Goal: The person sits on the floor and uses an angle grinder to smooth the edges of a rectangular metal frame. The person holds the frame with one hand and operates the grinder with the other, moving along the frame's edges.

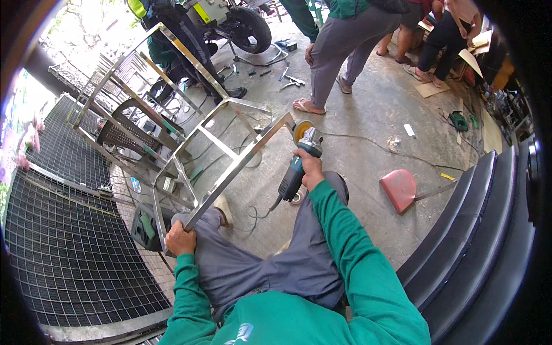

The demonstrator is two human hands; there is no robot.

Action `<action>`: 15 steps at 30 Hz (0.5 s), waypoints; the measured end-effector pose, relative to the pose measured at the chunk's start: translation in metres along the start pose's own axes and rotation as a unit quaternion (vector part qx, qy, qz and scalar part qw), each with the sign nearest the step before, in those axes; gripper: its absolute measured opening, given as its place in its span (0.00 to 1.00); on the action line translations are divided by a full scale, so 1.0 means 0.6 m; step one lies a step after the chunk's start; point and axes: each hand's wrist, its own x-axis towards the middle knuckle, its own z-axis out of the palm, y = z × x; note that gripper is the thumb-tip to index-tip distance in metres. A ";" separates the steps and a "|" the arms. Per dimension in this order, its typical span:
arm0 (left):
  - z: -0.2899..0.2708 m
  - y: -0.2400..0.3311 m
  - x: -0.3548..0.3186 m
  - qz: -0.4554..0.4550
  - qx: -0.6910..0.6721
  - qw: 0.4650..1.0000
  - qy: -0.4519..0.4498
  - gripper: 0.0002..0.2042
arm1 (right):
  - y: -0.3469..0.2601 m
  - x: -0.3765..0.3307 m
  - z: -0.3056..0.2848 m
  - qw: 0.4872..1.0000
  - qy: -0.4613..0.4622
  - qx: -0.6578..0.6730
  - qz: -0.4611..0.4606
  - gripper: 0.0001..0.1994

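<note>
The right hand (311,169) has its grip closed around the body of a teal grinder (294,172), which points up and away from the person. The grinder's yellow disc (301,130) sits at the top corner of a steel frame (230,172), touching or just beside the end of the nearest rail; which of the two cannot be told. A black cord (256,214) trails from the grinder's lower end down to the concrete floor (368,155).

The left hand (180,238) has its grip closed on the lower end of that same rail, pressing it against the person's left knee. The frame is made of bright square tubing and stands tilted, rising from the knee toward the upper left, with cross rails between its long members.

The person sits with both legs in grey trousers and wears green sleeves. A wire mesh panel (75,253) lies flat to the left. A dark plastic chair (129,129) stands behind the frame. A red dustpan (399,190) lies on the floor to the right, well apart from the grinder. Black curved steps (477,230) run along the right edge. Further back stand several people (339,52), a motorcycle wheel (251,29), and loose tools (290,77) scattered on the floor.
</note>
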 end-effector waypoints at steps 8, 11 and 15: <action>0.006 -0.003 -0.003 -0.003 0.003 1.000 0.005 0.12 | 0.009 0.007 0.003 0.999 0.014 0.028 0.008 0.14; 0.004 -0.004 0.003 -0.001 0.001 1.000 0.011 0.12 | 0.001 0.002 0.006 0.997 0.032 0.058 0.035 0.12; 0.004 0.000 -0.002 -0.001 0.000 1.000 0.012 0.12 | 0.004 -0.003 0.003 1.000 -0.017 0.005 -0.019 0.13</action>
